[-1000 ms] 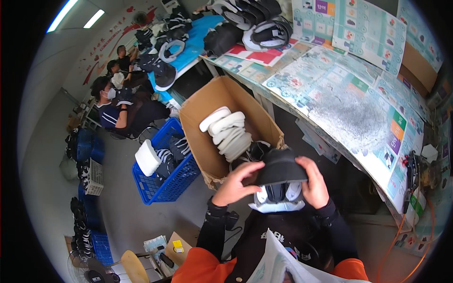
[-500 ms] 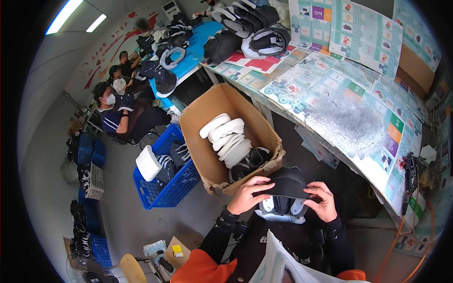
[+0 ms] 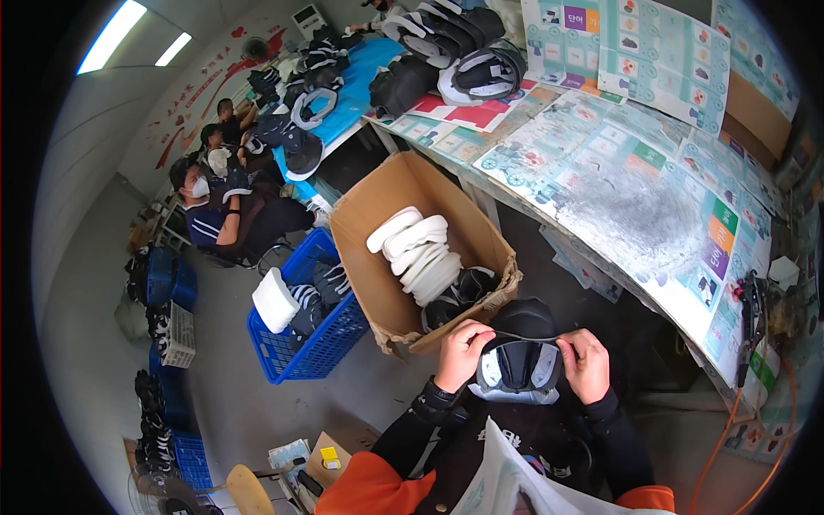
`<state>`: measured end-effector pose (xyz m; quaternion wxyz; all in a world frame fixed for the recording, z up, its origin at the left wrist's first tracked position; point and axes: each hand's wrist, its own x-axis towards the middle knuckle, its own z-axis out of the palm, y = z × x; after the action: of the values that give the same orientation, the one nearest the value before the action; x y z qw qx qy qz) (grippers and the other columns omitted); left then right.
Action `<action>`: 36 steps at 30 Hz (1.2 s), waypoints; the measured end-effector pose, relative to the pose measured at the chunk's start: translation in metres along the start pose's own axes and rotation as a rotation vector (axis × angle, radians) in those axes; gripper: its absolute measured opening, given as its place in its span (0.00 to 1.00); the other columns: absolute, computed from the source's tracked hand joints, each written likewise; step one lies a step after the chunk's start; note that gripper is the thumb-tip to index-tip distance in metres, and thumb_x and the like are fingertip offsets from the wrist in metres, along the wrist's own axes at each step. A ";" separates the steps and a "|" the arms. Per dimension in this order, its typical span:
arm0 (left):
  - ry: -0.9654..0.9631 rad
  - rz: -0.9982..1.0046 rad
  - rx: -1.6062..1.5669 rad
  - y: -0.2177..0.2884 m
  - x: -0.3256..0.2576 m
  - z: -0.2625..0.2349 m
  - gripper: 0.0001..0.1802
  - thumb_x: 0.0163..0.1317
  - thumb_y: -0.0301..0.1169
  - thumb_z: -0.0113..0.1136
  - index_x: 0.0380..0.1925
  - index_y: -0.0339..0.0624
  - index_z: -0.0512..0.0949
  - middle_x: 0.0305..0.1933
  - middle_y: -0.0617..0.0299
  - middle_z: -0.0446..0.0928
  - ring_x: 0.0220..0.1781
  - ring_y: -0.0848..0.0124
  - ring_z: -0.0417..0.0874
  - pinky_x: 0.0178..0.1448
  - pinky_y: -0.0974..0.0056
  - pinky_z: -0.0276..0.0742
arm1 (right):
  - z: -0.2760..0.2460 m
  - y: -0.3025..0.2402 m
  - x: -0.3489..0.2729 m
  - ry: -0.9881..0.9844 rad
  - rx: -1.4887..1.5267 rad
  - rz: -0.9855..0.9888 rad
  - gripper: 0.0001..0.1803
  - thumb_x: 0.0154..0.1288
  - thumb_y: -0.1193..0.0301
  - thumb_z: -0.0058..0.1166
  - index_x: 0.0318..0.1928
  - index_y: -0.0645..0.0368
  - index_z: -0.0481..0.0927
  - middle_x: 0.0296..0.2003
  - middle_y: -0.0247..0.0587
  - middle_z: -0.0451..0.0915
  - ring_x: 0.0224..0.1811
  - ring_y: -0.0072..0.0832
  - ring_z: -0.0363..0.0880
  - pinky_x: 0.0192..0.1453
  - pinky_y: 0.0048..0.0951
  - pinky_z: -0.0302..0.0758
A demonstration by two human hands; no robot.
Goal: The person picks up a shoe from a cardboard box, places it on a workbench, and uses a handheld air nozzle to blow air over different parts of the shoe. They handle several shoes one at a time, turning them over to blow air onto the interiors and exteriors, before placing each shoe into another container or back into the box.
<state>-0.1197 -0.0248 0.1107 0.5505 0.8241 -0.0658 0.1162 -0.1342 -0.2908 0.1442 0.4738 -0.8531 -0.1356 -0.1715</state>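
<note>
Black shell (image 3: 525,318) sits front and center, hollow side toward the torso, pale inner pads (image 3: 492,369) showing. Left hand (image 3: 459,365) pinches its upper lip at 11, thumb against fingers; right hand (image 3: 589,367) does the same at 1. Grip is symmetric, lip pulled near-straight between them, probably to load both ends evenly. Palms stay off the cavity, which leaves the inside visible. Can't tell if the lap takes the weight.

Clock is from the shell. Carton (image 3: 360,219) at 11, near corner just beside it: likely parked there for a short reach. White pads (image 3: 425,262) lie overlapped in a row inside; dark pieces (image 3: 470,287) fill the near end. Blue basket (image 3: 330,348) at 9–10, one loose white slab (image 3: 274,300) on top of striped parts, maybe so it doesn't get buried.

Table (image 3: 601,172) at 1, sheets over it, presumably protection given the dark smudge (image 3: 639,219). More shells (image 3: 446,39) nested at 12, saves space. Tool (image 3: 751,330) at 3, orange cord (image 3: 714,459) hanging at 4. Co-worker (image 3: 210,223) at 10, well apart.
</note>
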 end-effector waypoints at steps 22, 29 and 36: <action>-0.562 -0.260 -0.216 -0.014 0.026 -0.026 0.13 0.70 0.35 0.71 0.43 0.38 0.78 0.39 0.70 0.76 0.42 0.79 0.74 0.49 0.69 0.74 | 0.014 0.055 -0.010 -0.164 0.300 0.315 0.11 0.83 0.71 0.45 0.40 0.63 0.74 0.30 0.34 0.72 0.35 0.20 0.68 0.44 0.26 0.70; -0.705 -0.306 -0.343 -0.026 0.033 -0.034 0.11 0.72 0.33 0.67 0.40 0.39 0.76 0.38 0.75 0.72 0.43 0.82 0.68 0.49 0.70 0.70 | 0.027 0.061 -0.005 -0.139 0.395 0.310 0.08 0.83 0.73 0.45 0.44 0.63 0.76 0.36 0.34 0.73 0.40 0.20 0.69 0.50 0.24 0.71; -0.746 -0.285 -0.455 -0.030 0.027 -0.028 0.12 0.76 0.36 0.62 0.40 0.40 0.74 0.37 0.77 0.69 0.41 0.83 0.66 0.47 0.71 0.67 | -0.015 -0.028 0.017 -0.307 0.105 -0.145 0.24 0.65 0.74 0.62 0.62 0.63 0.78 0.59 0.50 0.75 0.62 0.45 0.74 0.68 0.41 0.71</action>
<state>-0.0905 0.0130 0.1017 0.6667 0.6686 -0.1693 -0.2826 -0.1321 -0.2881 0.1807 0.4779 -0.8313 -0.2762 -0.0655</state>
